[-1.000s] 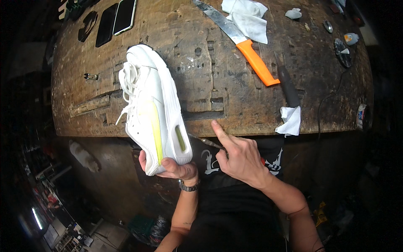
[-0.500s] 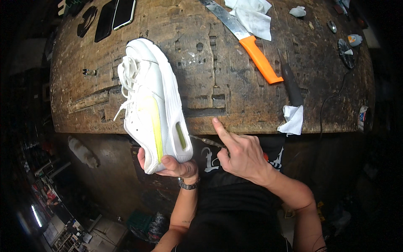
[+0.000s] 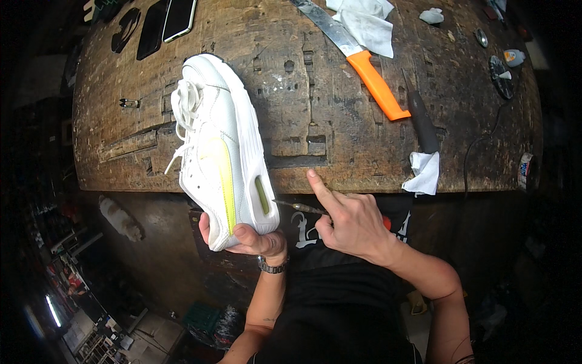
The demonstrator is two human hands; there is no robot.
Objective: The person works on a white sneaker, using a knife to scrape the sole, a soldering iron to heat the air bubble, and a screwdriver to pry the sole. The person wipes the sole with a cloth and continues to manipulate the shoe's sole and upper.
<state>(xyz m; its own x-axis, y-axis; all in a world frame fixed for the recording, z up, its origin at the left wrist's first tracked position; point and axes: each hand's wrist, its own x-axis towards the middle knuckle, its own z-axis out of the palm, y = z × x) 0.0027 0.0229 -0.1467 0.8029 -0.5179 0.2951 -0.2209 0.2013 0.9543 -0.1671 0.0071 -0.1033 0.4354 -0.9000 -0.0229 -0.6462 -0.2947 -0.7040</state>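
A white sneaker (image 3: 212, 115) with a yellow side stripe and white laces is in my left hand (image 3: 254, 241), which grips it round the heel, thumb on the side. Its toe points away from me over the bench. The sole has an oblong window (image 3: 261, 195) near the heel. My right hand (image 3: 357, 227) is closed round a thin metal-shafted tool (image 3: 306, 208), index finger stretched out. The tool's tip is at the sole edge beside the window; whether it touches, I cannot tell. A reddish bit shows behind the hand, perhaps the handle's end.
On the worn wooden bench (image 3: 236, 36) lie an orange-handled knife (image 3: 377, 88), a dark-handled pointed tool (image 3: 420, 118), white cloths (image 3: 422, 171) and a phone (image 3: 179, 18). A dark cord (image 3: 476, 142) runs along the right. A cat (image 3: 120, 218) lies on the floor at left.
Very little differs. The sneaker has turned slightly in my left hand, and my right forearm has shifted a touch outward. Both hands keep their holds.
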